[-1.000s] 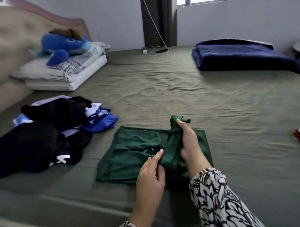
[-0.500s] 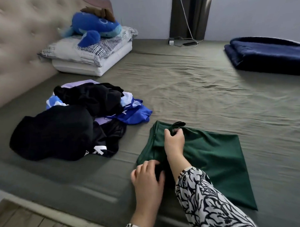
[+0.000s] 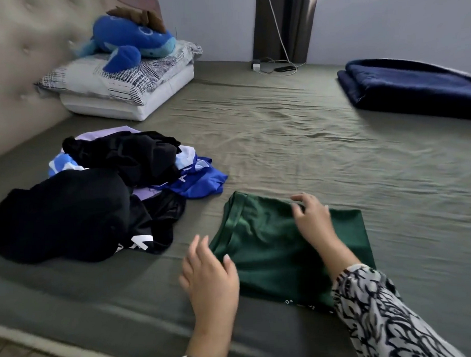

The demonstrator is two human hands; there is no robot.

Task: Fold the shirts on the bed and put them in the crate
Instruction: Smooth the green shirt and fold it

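Green shirt (image 3: 268,246) flat under spread right-hand fingers (image 3: 300,200), just beside loose left-hand fingers (image 3: 202,249).

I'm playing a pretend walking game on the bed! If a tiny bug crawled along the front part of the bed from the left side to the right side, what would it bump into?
Pile of unfolded clothes → left hand → green shirt → right hand, resting on the shirt → patterned sleeve.

A green shirt (image 3: 279,246) lies folded at lower centre on the bed (image 3: 294,139); both hands, the left hand (image 3: 209,275) and the right hand (image 3: 312,218), seem to rest open-fingered on it.
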